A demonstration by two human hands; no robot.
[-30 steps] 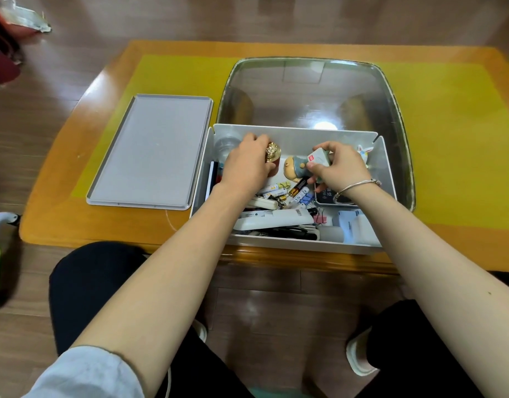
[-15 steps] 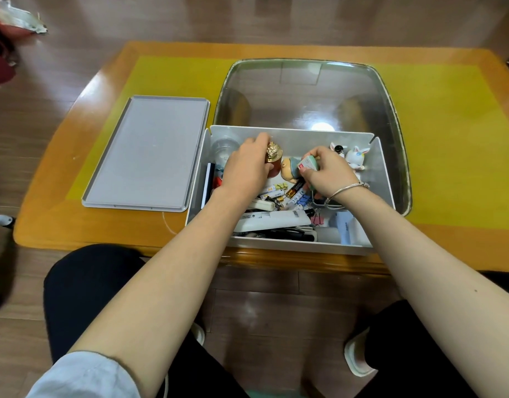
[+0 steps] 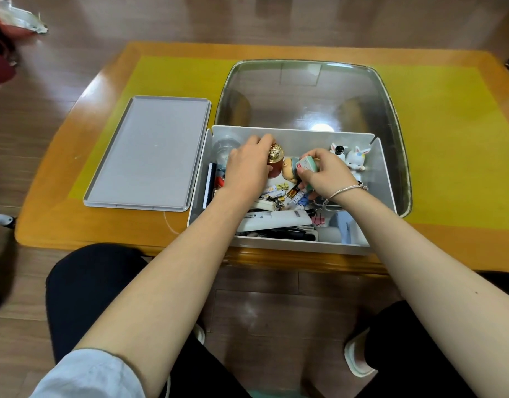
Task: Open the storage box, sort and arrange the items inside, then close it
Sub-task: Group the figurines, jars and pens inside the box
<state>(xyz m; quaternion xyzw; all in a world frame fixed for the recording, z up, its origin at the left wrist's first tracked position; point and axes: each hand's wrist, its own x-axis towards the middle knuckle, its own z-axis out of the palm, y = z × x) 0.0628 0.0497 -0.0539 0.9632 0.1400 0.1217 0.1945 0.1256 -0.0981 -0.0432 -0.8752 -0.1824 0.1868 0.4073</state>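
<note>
Head view looks down on a wooden bench [image 3: 60, 225] with a yellow mat and a glass panel in its middle. The white storage box [image 3: 287, 135] sits open at the near edge of the bench, overlapping the glass. Its grey lid [image 3: 150, 153] lies flat on the bench just left of the box, touching or almost touching its side.

Both hands are inside the box, close together but apart. The left hand [image 3: 247, 168] has its fingers curled round a small red bottle with a gold cap [image 3: 276, 155] toward the far left of the box. The right hand [image 3: 325, 173] pinches a small pale green packet [image 3: 306, 163] between thumb and fingers, just right of a round-headed figurine [image 3: 289, 170]; a silver bracelet [image 3: 344, 191] circles its wrist.

Two white rabbit figurines [image 3: 355, 158] stand in the far right corner. The near part of the box holds a jumble: a white tube [image 3: 276, 219], small batteries or vials, a pink binder clip [image 3: 319, 219], and dark items I cannot identify.
</note>
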